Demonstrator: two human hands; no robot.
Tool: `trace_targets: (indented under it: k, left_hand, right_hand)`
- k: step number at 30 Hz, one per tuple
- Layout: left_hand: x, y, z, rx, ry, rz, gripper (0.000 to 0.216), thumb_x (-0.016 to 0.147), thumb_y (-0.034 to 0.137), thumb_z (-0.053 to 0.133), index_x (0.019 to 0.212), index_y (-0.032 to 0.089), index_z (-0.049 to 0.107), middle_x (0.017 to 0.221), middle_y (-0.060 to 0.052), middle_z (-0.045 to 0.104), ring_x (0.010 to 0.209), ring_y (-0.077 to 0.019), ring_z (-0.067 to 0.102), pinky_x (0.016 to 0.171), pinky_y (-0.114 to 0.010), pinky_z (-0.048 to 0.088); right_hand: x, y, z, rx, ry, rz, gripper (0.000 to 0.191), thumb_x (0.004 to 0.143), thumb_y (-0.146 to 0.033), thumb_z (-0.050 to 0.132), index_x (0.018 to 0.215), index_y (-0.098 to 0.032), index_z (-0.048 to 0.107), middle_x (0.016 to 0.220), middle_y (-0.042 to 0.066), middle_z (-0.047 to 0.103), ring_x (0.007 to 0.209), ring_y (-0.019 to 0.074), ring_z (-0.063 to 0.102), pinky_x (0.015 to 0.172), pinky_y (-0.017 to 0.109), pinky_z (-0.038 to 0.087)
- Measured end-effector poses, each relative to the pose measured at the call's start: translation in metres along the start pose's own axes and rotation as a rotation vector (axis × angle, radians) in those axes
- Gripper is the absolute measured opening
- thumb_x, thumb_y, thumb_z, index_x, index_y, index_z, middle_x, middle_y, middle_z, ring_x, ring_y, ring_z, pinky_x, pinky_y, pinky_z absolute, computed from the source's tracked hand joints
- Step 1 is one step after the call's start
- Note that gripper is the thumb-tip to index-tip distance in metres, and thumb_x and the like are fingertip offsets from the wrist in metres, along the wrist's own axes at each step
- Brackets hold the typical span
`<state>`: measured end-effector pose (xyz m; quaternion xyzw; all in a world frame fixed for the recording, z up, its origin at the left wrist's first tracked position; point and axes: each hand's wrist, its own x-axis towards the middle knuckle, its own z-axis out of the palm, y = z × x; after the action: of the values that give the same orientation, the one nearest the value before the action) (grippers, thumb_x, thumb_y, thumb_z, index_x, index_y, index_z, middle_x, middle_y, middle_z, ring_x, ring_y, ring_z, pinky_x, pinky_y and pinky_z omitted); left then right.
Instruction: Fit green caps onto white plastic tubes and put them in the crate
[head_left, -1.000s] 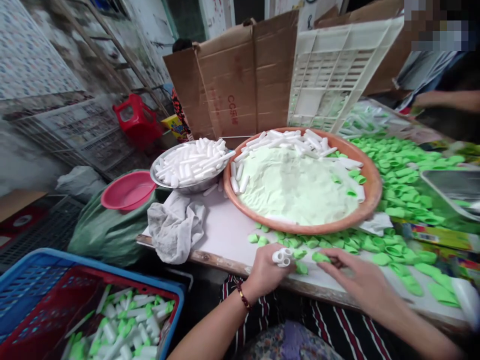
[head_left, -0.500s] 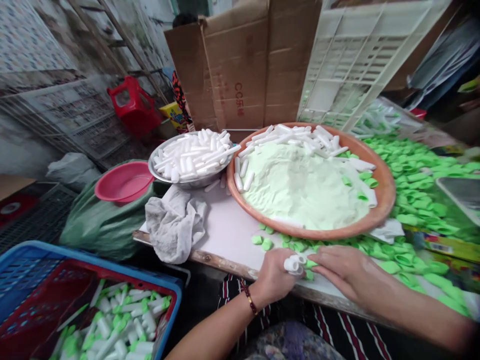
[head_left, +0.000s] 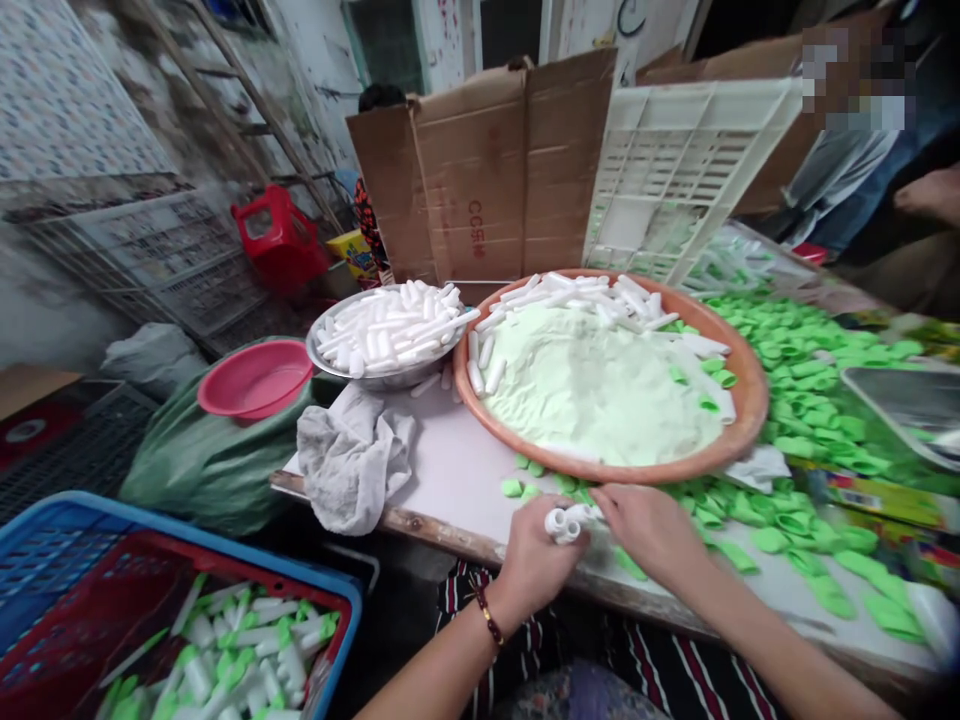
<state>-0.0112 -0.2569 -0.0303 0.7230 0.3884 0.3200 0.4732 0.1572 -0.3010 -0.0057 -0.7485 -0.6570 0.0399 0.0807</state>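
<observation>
My left hand (head_left: 536, 558) is closed around a small bunch of white plastic tubes (head_left: 564, 522), their open ends up, at the table's near edge. My right hand (head_left: 649, 530) is closed in a pinch against those tubes; what its fingertips hold is hidden. Loose green caps (head_left: 757, 515) lie scattered on the white tabletop (head_left: 457, 470) around both hands. Just beyond stands a wide brown basin (head_left: 739, 425) heaped with pale green powder (head_left: 600, 385) and ringed with white tubes.
A steel bowl of white tubes (head_left: 390, 330) and a grey rag (head_left: 352, 455) sit left of the basin. A pink bowl (head_left: 255, 378) rests on a green sack. A red crate in a blue crate (head_left: 45, 530) at lower left holds capped tubes. Cardboard (head_left: 480, 170) and a white crate (head_left: 675, 170) stand behind; another person's arm (head_left: 926, 195) shows far right.
My right hand left the green caps on the table and came left to meet the tubes in my left hand. The left hand stayed in place.
</observation>
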Motion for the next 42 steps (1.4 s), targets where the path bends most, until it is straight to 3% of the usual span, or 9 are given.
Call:
trace_targets:
  k: [4, 7, 13, 19, 25, 30, 36, 42]
  left_hand:
    - [-0.005, -0.002, -0.003, -0.012, -0.029, -0.015, 0.007, 0.072, 0.012, 0.062, 0.075, 0.017, 0.065, 0.067, 0.002, 0.061, 0.063, -0.0128, 0.051, 0.059, -0.023, 0.037]
    - [-0.004, -0.006, -0.003, -0.032, 0.001, -0.032, 0.004, 0.072, 0.014, 0.061, 0.069, 0.016, 0.063, 0.062, 0.003, 0.057, 0.058, -0.0114, 0.048, 0.056, -0.022, 0.035]
    - [-0.002, -0.006, -0.005, -0.053, -0.007, -0.032, 0.005, 0.073, 0.013, 0.061, 0.070, 0.016, 0.064, 0.064, 0.002, 0.059, 0.060, -0.0118, 0.050, 0.058, -0.022, 0.037]
    - [-0.004, -0.007, -0.007, -0.028, -0.021, -0.004, 0.005, 0.070, 0.012, 0.063, 0.072, 0.016, 0.066, 0.066, 0.002, 0.061, 0.060, -0.0127, 0.051, 0.058, -0.023, 0.039]
    - [-0.004, -0.006, -0.007, 0.007, -0.035, 0.005, 0.002, 0.071, 0.015, 0.066, 0.071, 0.017, 0.066, 0.066, 0.000, 0.063, 0.062, -0.0139, 0.054, 0.061, -0.024, 0.039]
    - [-0.002, -0.007, -0.004, 0.059, -0.048, 0.030, 0.006, 0.072, 0.013, 0.063, 0.069, 0.017, 0.065, 0.065, 0.000, 0.062, 0.061, -0.0143, 0.053, 0.059, -0.024, 0.038]
    - [0.000, -0.011, 0.000, 0.119, -0.060, 0.073, 0.014, 0.075, 0.009, 0.059, 0.063, 0.017, 0.059, 0.063, 0.000, 0.059, 0.060, -0.0138, 0.049, 0.059, -0.026, 0.035]
    - [-0.001, -0.016, 0.006, 0.228, -0.102, 0.266, 0.006, 0.076, 0.013, 0.059, 0.072, 0.017, 0.059, 0.072, -0.004, 0.065, 0.067, -0.0173, 0.055, 0.065, -0.029, 0.038]
  right_hand:
    - [0.005, -0.004, 0.024, -0.185, 0.067, -0.022, 0.032, 0.096, -0.032, 0.039, 0.084, -0.019, 0.066, 0.072, 0.007, 0.072, 0.063, 0.0228, 0.069, 0.051, 0.027, 0.040]
    - [0.002, 0.003, 0.027, -0.198, 0.045, -0.012, 0.029, 0.095, -0.035, 0.043, 0.086, -0.019, 0.065, 0.073, 0.008, 0.073, 0.065, 0.0244, 0.069, 0.051, 0.028, 0.040]
    - [-0.001, 0.011, 0.022, -0.047, -0.047, -0.017, 0.026, 0.090, -0.042, 0.053, 0.094, -0.017, 0.062, 0.076, 0.008, 0.071, 0.072, 0.0272, 0.068, 0.058, 0.032, 0.044]
    - [-0.013, 0.017, 0.033, 0.077, 0.103, -0.093, 0.024, 0.086, -0.044, 0.056, 0.083, -0.021, 0.057, 0.081, 0.007, 0.065, 0.075, 0.0258, 0.063, 0.062, 0.034, 0.044]
    - [-0.021, 0.017, -0.005, 0.371, 0.007, -0.071, 0.018, 0.088, -0.040, 0.054, 0.088, -0.023, 0.058, 0.074, 0.001, 0.066, 0.065, 0.0181, 0.062, 0.062, 0.028, 0.048]
    - [-0.016, 0.009, -0.041, 0.417, -0.105, -0.178, 0.021, 0.089, -0.041, 0.054, 0.089, -0.022, 0.064, 0.078, 0.001, 0.068, 0.069, 0.0174, 0.063, 0.063, 0.027, 0.049]
    - [-0.010, 0.002, -0.041, 0.357, -0.057, -0.285, 0.026, 0.093, -0.038, 0.047, 0.094, -0.022, 0.068, 0.087, 0.005, 0.070, 0.079, 0.0201, 0.066, 0.070, 0.031, 0.052]
    - [-0.011, 0.007, -0.038, 0.273, 0.023, -0.425, 0.024, 0.093, -0.033, 0.047, 0.090, -0.024, 0.069, 0.085, 0.006, 0.071, 0.080, 0.0217, 0.067, 0.069, 0.032, 0.054]
